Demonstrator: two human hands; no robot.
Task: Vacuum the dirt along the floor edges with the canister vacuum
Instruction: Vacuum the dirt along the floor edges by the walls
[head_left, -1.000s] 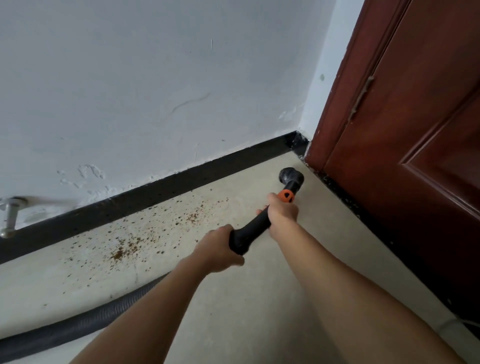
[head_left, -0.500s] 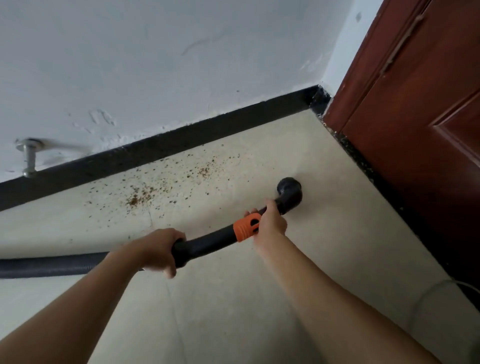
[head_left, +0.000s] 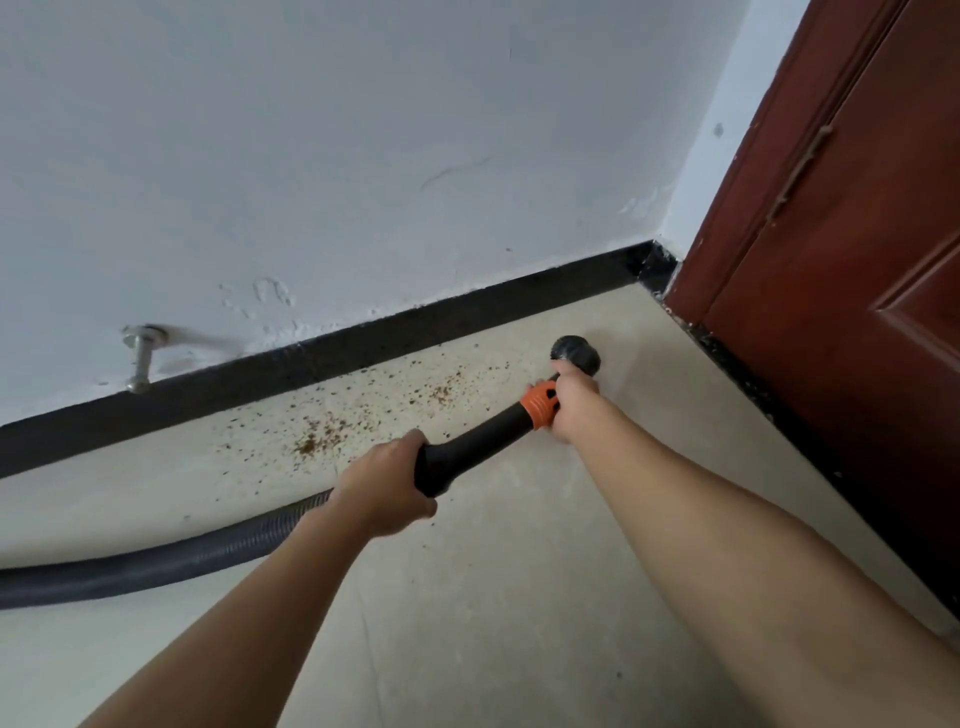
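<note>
We hold the vacuum tube (head_left: 475, 444).
Our left hand (head_left: 382, 486) grips its back end, our right hand (head_left: 571, 408) grips by the nozzle (head_left: 576, 353); dirt (head_left: 332, 434) lies left of that hand.

I lose the hose (head_left: 156, 566) at the left edge. My left hand (head_left: 382, 486) covers its joint with the wand (head_left: 478, 441), and my right hand (head_left: 571, 410) hides the stretch just behind the nozzle (head_left: 576, 353). I can't see the nozzle's mouth. The door (head_left: 857, 260) is cropped at right.
</note>
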